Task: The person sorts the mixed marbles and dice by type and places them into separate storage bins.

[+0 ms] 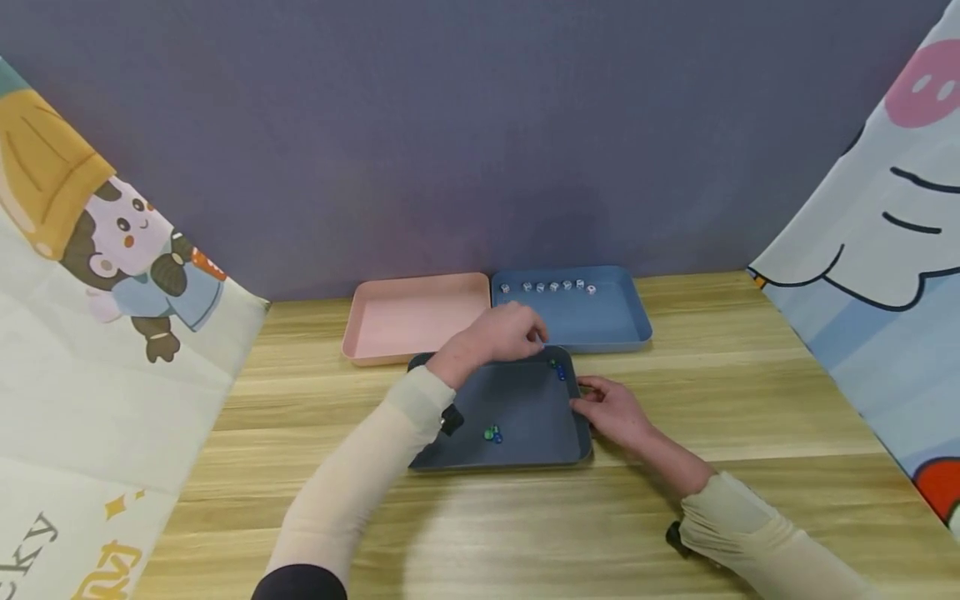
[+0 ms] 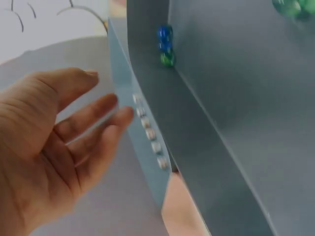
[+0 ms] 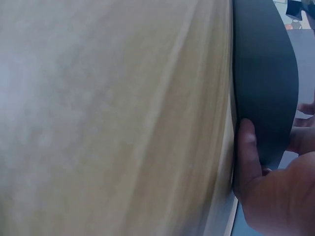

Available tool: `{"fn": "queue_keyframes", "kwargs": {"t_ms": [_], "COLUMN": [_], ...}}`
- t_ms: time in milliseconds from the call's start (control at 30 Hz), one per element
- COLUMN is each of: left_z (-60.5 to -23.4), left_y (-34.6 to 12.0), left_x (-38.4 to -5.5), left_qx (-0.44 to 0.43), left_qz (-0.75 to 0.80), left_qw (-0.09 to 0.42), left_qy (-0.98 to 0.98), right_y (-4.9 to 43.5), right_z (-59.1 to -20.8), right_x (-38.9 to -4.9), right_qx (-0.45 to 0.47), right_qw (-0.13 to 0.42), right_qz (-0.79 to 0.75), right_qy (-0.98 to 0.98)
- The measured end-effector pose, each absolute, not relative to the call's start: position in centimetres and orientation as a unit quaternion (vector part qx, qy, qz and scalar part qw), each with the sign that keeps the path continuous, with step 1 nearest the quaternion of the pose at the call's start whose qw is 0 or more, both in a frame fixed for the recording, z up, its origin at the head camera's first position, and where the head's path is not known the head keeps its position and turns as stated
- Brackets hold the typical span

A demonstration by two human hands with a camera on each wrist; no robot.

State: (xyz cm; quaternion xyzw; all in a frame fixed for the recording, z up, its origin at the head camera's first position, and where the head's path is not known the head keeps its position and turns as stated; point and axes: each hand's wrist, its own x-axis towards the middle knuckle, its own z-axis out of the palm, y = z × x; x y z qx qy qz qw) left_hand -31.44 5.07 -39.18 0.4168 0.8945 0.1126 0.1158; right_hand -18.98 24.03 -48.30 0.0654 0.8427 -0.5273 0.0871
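A dark grey tray (image 1: 525, 408) lies on the wooden table, with blue and green glass marbles in it. One small group of marbles (image 1: 492, 434) sits near its front; other marbles (image 2: 166, 45) line up against the wall at the far right corner. Over the far edge of this tray hovers my left hand (image 1: 510, 331), fingers loosely bent and apart, holding nothing in the left wrist view. My right hand (image 1: 618, 414) pinches the tray's right wall, a digit against the outer side and others over the rim (image 3: 290, 73).
Behind the grey tray stand a pink tray (image 1: 420, 312) on the left and a blue tray (image 1: 600, 321) on the right. Several white dice (image 1: 554, 287) form a row along the blue tray's back. A grey wall panel (image 1: 450, 142) rises behind, with printed cloths at both sides.
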Motion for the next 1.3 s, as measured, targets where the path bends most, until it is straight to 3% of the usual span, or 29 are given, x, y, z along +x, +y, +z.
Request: {"fn": "queue_keyframes", "kwargs": {"t_ms": [333,1300], "left_z": [-41.1,-44.4], "left_y": [7.6,8.1], "left_x": [-29.5,-28.9], "left_qx": [0.394,0.374], "left_qz": [0.016,-0.024], "left_qw": [0.149,0.119], "left_qy": [0.907,0.919], "right_y": [24.1,24.4], "right_z": [-48.5,-48.4], "right_x": [-19.0,-19.0], "right_qx": [0.064,0.07], "right_qw": [0.105,0.12], "right_qz": [-0.565,-0.579], "right_qy": [0.816,0.803]}}
